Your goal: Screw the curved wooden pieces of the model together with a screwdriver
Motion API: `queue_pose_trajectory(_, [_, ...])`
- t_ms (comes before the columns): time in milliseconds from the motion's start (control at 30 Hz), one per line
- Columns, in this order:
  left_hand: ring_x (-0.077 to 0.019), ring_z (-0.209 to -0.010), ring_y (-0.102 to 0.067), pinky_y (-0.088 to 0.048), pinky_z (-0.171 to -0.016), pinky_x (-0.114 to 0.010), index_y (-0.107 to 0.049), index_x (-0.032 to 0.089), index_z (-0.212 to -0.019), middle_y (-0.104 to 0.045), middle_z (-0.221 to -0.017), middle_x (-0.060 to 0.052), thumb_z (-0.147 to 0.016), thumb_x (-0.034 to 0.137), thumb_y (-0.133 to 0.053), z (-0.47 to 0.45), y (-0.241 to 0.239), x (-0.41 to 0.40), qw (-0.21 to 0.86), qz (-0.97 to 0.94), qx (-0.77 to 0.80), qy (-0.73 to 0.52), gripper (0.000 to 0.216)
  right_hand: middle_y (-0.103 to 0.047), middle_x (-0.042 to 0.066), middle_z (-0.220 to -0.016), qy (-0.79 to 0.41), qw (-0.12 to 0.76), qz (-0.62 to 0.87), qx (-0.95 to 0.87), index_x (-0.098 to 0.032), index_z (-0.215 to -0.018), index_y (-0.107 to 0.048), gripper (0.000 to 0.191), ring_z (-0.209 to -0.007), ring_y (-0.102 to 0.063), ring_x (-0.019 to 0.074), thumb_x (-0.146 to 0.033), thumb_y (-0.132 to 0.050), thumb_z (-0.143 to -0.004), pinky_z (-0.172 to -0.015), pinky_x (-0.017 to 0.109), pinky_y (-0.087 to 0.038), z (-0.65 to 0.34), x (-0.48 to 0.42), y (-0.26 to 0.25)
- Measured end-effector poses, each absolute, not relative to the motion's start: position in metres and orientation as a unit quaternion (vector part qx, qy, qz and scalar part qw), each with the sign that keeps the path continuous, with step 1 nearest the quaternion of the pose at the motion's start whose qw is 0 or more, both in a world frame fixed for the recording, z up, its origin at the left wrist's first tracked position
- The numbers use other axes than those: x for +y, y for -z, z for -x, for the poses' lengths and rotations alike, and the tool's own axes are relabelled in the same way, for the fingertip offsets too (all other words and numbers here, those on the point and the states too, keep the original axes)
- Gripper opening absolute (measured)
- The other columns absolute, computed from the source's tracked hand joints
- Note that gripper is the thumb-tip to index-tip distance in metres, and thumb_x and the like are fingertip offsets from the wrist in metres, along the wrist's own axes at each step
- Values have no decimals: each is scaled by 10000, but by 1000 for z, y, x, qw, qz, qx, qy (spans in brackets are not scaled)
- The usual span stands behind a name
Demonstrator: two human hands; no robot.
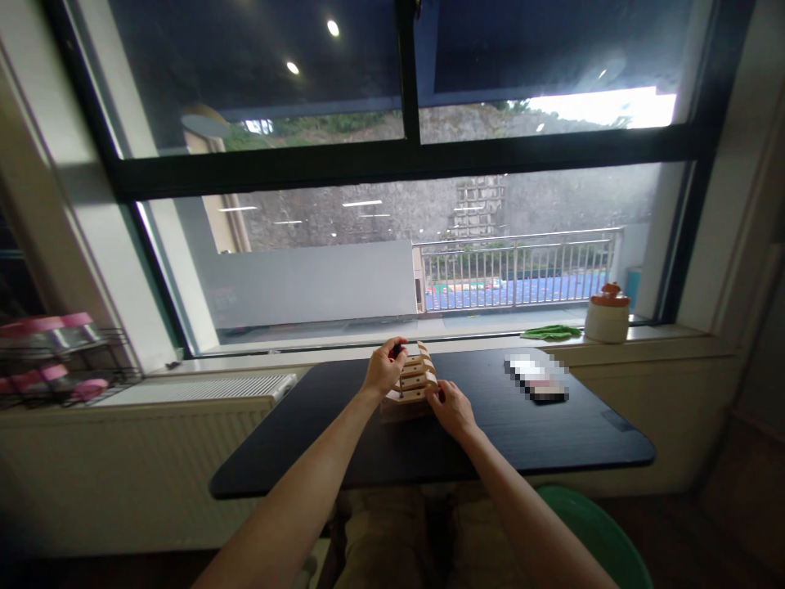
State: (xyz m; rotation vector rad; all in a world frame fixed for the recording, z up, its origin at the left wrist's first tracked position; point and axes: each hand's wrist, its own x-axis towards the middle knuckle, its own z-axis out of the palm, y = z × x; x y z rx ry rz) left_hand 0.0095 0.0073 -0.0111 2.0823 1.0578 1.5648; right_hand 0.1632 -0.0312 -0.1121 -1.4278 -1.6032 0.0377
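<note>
A light wooden object [412, 394] with several parallel slats, small dark holes and rounded pieces along its right side rests on the black table [319, 442]. My left hand [383, 372] is at its upper left, fingers closed in a pinch around a small dark object [397, 350] whose kind I cannot make out. At the lower right corner of the wooden object, my right hand [454, 409] is closed, thumb and fingers gripping its edge. The left hand hides part of the slats' left ends.
A blurred-out flat item [537, 378] lies on the table's right side. On the windowsill are a green cloth [550, 332] and a white jar with an orange lid [607, 315]. A radiator [184, 442] and a wire rack [67, 360] with pink-lidded containers are at left; a green stool [604, 540] is below right.
</note>
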Motion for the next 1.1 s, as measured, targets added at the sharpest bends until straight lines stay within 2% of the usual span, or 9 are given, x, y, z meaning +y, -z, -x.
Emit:
queue_pose_trajectory(133, [-91, -615, -484, -451, -635, -237, -623, 225, -949, -530, -837, -11, -715, 226, -565, -7, 13, 7, 69, -721, 401, -561, 241, -556, 2, -768, -20, 476, 585, -656, -219, -824, -575, 277, -680, -508, 118, -442, -411, -835, -631, 218, -346, -163, -32, 111])
queue_pose_trajectory(367, [-93, -601, -458, -446, -641, -242, -622, 244, -991, -461, -785, -5, -732, 190, -542, -5, 13, 7, 30, -729, 404, -551, 276, -554, 5, -767, -20, 476, 585, -656, -219, -817, -575, 280, -673, -506, 118, -439, -402, -837, -628, 217, -347, -164, -33, 111])
queue_pose_trajectory(533, [-98, -590, -455, -444, -615, -239, -618, 235, -1011, -463, -766, -7, -733, 183, -536, -6, 13, 11, 35, -734, 400, -547, 294, -553, 6, -772, -20, 478, 585, -655, -220, -828, -576, 283, -674, -503, 121, -443, -403, -837, -633, 220, -345, -164, -32, 112])
queue_pose_trajectory(900, [-125, -697, -529, -471, -720, -269, -581, 208, -1111, -555, -839, -33, -742, 180, -517, -7, 12, 12, 38, -754, 386, -531, 376, -549, 1, -765, -21, 475, 586, -656, -223, -821, -568, 295, -671, -500, 119, -457, -390, -838, -623, 220, -339, -164, -31, 113])
queue_pose_trajectory(1100, [-126, -712, -586, -491, -719, -270, -553, 197, -1133, -641, -887, -37, -761, 209, -504, -11, 15, 9, 146, -744, 365, -540, 375, -547, -1, -772, -21, 476, 585, -656, -222, -815, -566, 300, -677, -506, 116, -461, -387, -841, -629, 217, -342, -164, -30, 113])
